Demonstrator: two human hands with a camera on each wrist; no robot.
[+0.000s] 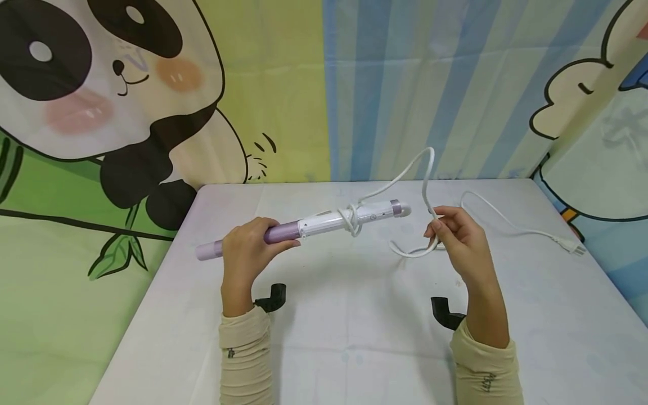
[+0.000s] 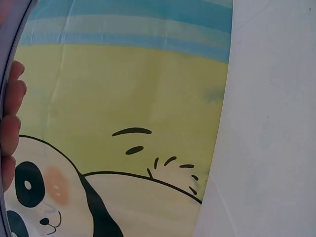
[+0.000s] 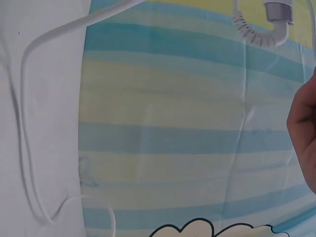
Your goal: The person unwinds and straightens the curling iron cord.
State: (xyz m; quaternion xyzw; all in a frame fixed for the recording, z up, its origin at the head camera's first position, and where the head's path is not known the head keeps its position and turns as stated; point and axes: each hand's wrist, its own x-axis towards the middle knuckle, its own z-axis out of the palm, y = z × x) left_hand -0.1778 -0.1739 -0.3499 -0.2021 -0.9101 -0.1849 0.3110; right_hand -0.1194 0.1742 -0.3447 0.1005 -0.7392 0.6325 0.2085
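My left hand (image 1: 246,250) grips the lilac barrel of a hair styling iron (image 1: 324,224), which is held above the table, tilted slightly up to the right. Its white handle carries small buttons, and some white power cord (image 1: 429,180) is wound round it. Between thumb and fingers, my right hand (image 1: 462,242) pinches a stretch of that cord, to the right of the handle's end. In the left wrist view, fingertips (image 2: 14,98) show behind the iron's edge (image 2: 11,44). The right wrist view shows the ribbed cord sleeve (image 3: 259,37) and part of the right hand (image 3: 303,128).
The cord's plug (image 1: 569,245) lies on the white table (image 1: 349,349) at the right. Behind the table hangs a printed curtain (image 1: 283,84) with a panda and stripes. Black wrist mounts (image 1: 273,298) stick out by both sleeves.
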